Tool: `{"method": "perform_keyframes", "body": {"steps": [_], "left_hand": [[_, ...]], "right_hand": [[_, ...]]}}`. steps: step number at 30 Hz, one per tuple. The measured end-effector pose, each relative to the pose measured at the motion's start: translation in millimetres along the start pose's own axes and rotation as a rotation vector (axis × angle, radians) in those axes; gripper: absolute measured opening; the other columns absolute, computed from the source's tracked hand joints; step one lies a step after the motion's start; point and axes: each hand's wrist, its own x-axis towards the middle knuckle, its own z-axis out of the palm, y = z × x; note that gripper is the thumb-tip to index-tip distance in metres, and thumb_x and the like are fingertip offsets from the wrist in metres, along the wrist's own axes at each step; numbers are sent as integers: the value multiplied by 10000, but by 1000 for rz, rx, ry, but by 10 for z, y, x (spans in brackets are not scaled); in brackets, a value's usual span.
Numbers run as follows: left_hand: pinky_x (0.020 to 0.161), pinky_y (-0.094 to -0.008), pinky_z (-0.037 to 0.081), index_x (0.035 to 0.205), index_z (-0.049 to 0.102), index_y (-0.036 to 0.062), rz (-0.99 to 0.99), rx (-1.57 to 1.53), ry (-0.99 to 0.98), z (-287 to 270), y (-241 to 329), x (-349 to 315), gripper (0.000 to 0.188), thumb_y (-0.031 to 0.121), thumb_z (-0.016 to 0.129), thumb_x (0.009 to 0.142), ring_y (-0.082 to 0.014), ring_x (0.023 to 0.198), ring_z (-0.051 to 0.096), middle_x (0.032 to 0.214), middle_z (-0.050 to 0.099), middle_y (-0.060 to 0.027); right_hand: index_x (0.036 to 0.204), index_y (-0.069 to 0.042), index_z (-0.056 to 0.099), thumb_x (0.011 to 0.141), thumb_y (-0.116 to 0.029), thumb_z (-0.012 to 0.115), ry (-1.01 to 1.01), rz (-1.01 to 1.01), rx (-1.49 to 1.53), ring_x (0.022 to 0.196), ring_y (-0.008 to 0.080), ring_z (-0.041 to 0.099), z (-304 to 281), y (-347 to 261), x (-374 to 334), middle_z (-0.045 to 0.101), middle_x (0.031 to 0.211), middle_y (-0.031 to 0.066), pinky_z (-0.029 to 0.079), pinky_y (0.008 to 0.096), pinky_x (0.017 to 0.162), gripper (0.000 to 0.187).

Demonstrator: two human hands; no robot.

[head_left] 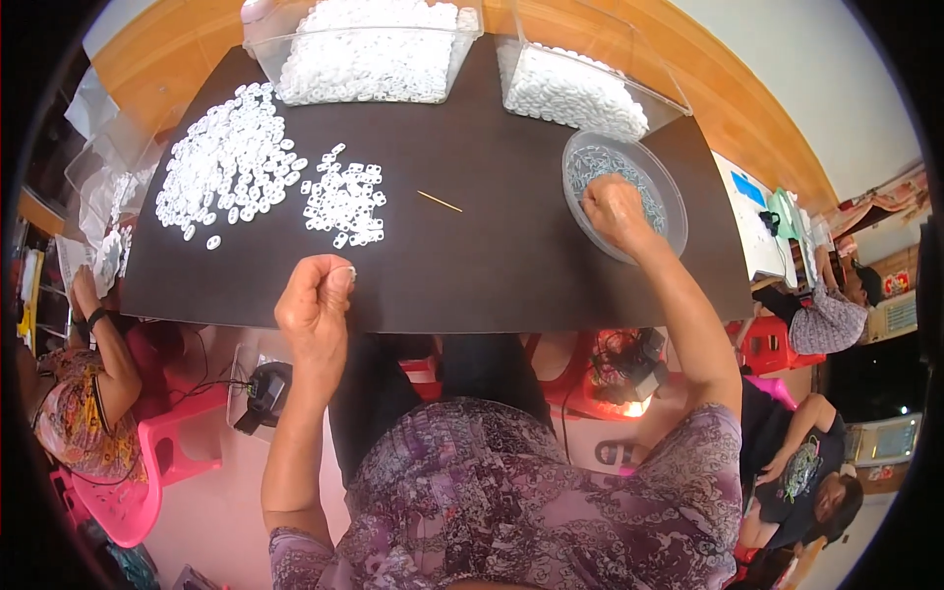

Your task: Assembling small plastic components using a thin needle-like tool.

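Observation:
My left hand point(317, 303) is raised at the table's near edge, thumb and fingers pinched on a small white plastic piece point(352, 272). Just beyond it lies a heap of small white plastic pieces with two holes each point(344, 204). Farther left spreads a larger pile of white oval pieces point(228, 162). On the right, my right hand point(617, 208) reaches into a round clear plastic bowl point(673, 169) of thin grey metal nails or screws point(600, 162). Its fingers are closed downward; their tips are hidden, so what they hold cannot be seen.
A thin yellowish stick point(440, 201) lies mid-table on the dark brown tabletop point(462, 285). Two clear bins point(447, 84) point(669, 103) of white pieces stand at the far edge. Other people sit at left point(84, 413) and right point(826, 320). A pink chair point(147, 482) stands at lower left.

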Motion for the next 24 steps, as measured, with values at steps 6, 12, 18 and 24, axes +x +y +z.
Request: {"method": "perform_keyframes", "body": {"steps": [6, 12, 18, 24], "left_hand": [[538, -162, 364, 881, 595, 42, -79, -128, 13, 6, -7, -70, 171, 211, 584, 909, -27, 615, 448, 727, 543, 23], [515, -162, 359, 888, 605, 46, -155, -223, -10, 41, 5, -93, 168, 213, 593, 903, -28, 573, 454, 717, 561, 16], [499, -165, 352, 882, 604, 35, -236, -354, -37, 55, 21, -118, 157, 191, 595, 899, -39, 556, 469, 711, 578, -3], [493, -171, 366, 881, 598, 23, -286, -450, -54, 82, 33, -153, 160, 182, 606, 890, -51, 552, 490, 721, 591, -18]], "right_hand": [[711, 8, 573, 761, -82, 548, 23, 161, 190, 703, 397, 591, -162, -44, -12, 601, 726, 223, 458, 464, 652, 106], [776, 2, 579, 778, -60, 570, 9, 288, 471, 648, 255, 596, -229, 51, -75, 605, 672, 145, 457, 362, 614, 63], [809, 14, 622, 752, -15, 589, -33, 282, 567, 641, 160, 575, -250, 112, -116, 620, 675, 82, 454, 314, 604, 72], [859, 18, 640, 740, 34, 568, 17, 358, 740, 662, 102, 548, -196, 145, -137, 606, 680, 39, 448, 260, 612, 140]]}}
